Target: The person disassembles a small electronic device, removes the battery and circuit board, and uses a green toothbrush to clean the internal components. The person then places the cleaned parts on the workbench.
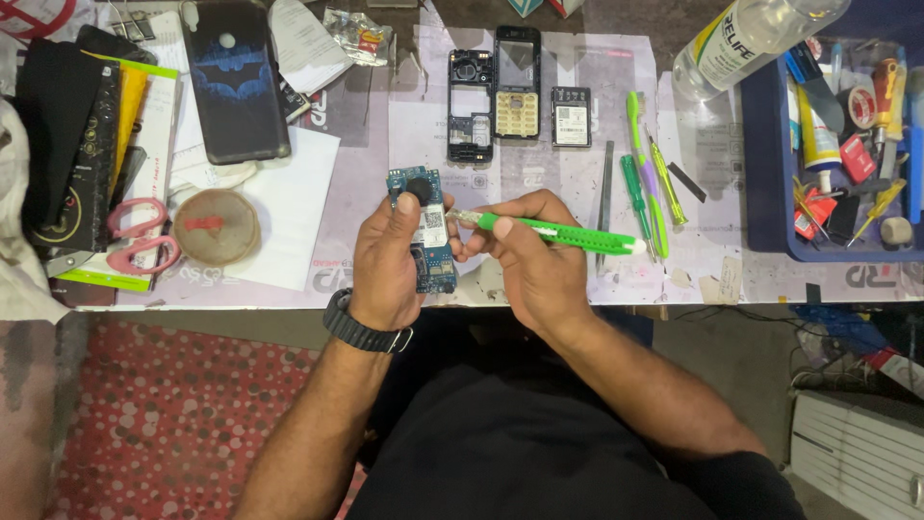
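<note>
Cluttered workbench under a pale printed mat, seen from above, front edge running across just past the wrists. Red dotted floor covering below at the left, a white slatted unit cut off at lower right.

Left hand, black watch on the wrist, closed around a blue phone circuit board, thumb pressed on its upper end; board held upright just above the bench's front edge, lower half partly hidden by the fingers. Right hand gripping a green utility knife, tip touching the board's right side near a white label. Exact contact point too small to make out.

Little open room around the hands: bare mat only just left and right of them. Ahead, well apart: black phone frame, keypad front and battery in a row. To the right, near the knife: metal tweezers and green screwdrivers. Far right, blue tool tray, crowded, contents hard to tell apart, with a clear bottle lying over its corner, cut off at the top. To the left: dark phone cover, round brown pad, pink scissors, black case partly out of frame.
</note>
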